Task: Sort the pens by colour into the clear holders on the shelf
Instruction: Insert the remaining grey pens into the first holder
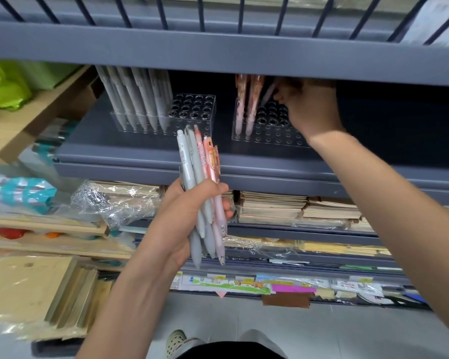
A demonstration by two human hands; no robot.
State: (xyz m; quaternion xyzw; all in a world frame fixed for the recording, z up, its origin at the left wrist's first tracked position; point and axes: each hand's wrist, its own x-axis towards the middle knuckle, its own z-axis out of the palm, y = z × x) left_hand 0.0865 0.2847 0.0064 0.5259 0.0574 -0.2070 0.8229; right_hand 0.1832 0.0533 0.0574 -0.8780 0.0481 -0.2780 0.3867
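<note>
- Pink first: with right hand fingers pinched on one pen above the right holder on the shelf, lower it upright into a free hole beside the pink pens there.
- Keep left hand fingers clamped round the mixed bundle, below-left of that holder.
- Save grey for the left holder, beside it.

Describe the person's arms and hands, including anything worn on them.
The left hand and right hand are bare: no gloves, and no rings visible. The left forearm and right forearm are uncovered too, with no sleeves, watch or bracelet in view.
</note>
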